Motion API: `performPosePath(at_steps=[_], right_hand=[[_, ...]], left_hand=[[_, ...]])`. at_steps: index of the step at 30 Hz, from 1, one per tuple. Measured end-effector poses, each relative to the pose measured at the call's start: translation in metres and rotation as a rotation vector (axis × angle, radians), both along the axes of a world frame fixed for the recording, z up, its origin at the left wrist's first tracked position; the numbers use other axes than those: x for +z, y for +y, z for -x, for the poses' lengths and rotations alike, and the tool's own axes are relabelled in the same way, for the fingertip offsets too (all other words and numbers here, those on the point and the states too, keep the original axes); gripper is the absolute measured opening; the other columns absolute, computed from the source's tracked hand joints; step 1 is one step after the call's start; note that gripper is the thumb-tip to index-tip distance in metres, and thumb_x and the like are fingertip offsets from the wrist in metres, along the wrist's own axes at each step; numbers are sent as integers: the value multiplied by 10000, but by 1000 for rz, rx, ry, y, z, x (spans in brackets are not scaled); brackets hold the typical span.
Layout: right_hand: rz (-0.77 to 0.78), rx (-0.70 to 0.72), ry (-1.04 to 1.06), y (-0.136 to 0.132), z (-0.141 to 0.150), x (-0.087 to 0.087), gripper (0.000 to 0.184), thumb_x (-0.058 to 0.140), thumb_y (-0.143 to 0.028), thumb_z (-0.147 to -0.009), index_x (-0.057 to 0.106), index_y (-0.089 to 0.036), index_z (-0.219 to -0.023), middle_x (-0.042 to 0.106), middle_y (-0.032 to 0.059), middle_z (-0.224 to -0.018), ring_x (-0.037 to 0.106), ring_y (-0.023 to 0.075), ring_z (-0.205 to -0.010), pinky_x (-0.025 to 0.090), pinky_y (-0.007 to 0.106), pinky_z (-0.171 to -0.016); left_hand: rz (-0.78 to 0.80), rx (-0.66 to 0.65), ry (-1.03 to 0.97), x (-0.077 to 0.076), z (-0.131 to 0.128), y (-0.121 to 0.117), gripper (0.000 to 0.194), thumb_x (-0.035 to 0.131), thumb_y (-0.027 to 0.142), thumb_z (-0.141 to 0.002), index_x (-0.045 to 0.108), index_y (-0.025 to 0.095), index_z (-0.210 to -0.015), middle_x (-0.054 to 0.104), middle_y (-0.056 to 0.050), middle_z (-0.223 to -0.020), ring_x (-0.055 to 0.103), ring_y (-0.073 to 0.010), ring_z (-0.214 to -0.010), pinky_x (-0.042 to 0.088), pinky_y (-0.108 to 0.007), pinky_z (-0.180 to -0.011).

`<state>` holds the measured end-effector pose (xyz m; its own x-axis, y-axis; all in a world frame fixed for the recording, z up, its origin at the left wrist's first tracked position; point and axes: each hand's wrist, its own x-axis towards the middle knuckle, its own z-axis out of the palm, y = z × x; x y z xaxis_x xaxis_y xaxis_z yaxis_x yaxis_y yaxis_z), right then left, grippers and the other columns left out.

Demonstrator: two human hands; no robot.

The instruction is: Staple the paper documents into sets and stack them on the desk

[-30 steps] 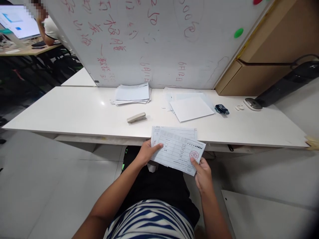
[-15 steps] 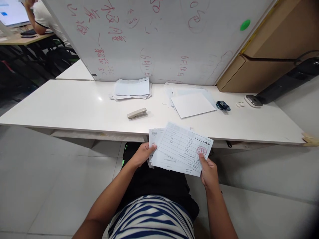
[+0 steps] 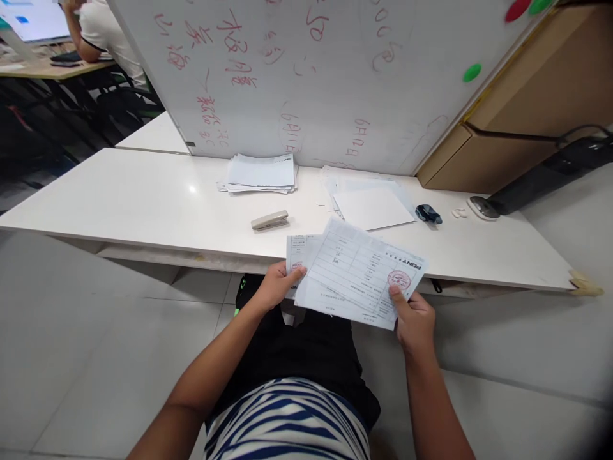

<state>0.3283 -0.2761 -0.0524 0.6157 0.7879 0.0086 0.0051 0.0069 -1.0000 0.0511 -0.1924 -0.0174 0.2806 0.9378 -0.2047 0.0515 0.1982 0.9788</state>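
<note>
Both hands are occupied with printed paper forms, held over the front edge of the counter (image 3: pixel 143 198) and the person's lap. The left hand (image 3: pixel 278 284) pinches the rear sheet (image 3: pixel 297 248) at its left side, thumb on top; whether the thumb tip also touches the front sheet (image 3: pixel 359 275) cannot be determined. The right hand (image 3: pixel 416 319) pinches the front sheet by its near right corner, thumb uppermost, just beside a round red stamp. The front sheet lies at a slant and covers most of the rear sheet. On the counter, beyond the left hand, sits a beige stapler (image 3: pixel 271 221), and behind it a stack of papers (image 3: pixel 261 172) with uneven edges near the foot of the whiteboard (image 3: pixel 335 96). To the right of that stack are loose papers, a blank white sheet (image 3: pixel 376 207) on top. Further right, in order, are a dark blue item (image 3: pixel 428 214) of uncertain kind, small white pieces (image 3: pixel 458 213) and a computer mouse (image 3: pixel 483 207). Cardboard boxes (image 3: pixel 546 76) stand at the right of the board, which bears red handwriting. Another person (image 3: pixel 103 32) is seated at the far left.
</note>
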Motion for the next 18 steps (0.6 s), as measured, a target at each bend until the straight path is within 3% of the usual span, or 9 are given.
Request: performPosePath(at_steps=[5,8,10,15,18], right_hand=[[-209,47,-174,45,-7,65,403,783,-410,-662,705,-156,-964,729,74,-979,664,263,-948,522,446,-875],[-263,97,-188,75,-2,90,324,780,-377,-667,699,-174,-907,725,67,-984,652,259,-985,495,429,-911],[-262,157,-143,94,4,91,325,789,-369,-643,678,-189,-889,726,64,-970,652,256,-981,488,424,-916],[-240,357,-36,133,20,68,566,813,-326,-574,540,-224,-1058,680,76,-1112,624,225,-1056,464,419,-963],[-290,413,-11,141,23,61,652,809,-304,-593,465,-234,-1142,628,81,-1208,594,205,-1112,452,403,-982]], left_hand=[[-349,38,108,55,-2,25,406,596,504,-832,668,179,-1064,701,-75,-1107,637,-265,-1033,523,-383,-861],[-505,51,168,70,-4,39,404,610,485,-823,661,186,-1089,693,-69,-1124,617,-275,-1073,502,-378,-898],[-540,65,188,66,-6,49,390,599,471,-828,666,184,-1083,691,-66,-1127,603,-280,-1095,480,-384,-929],[-482,109,168,37,-5,72,363,555,416,-843,658,177,-1095,688,-57,-1127,597,-271,-1100,458,-384,-948],[-459,67,168,34,0,77,347,567,394,-830,666,175,-1082,695,-53,-1115,603,-267,-1087,457,-375,-949]])
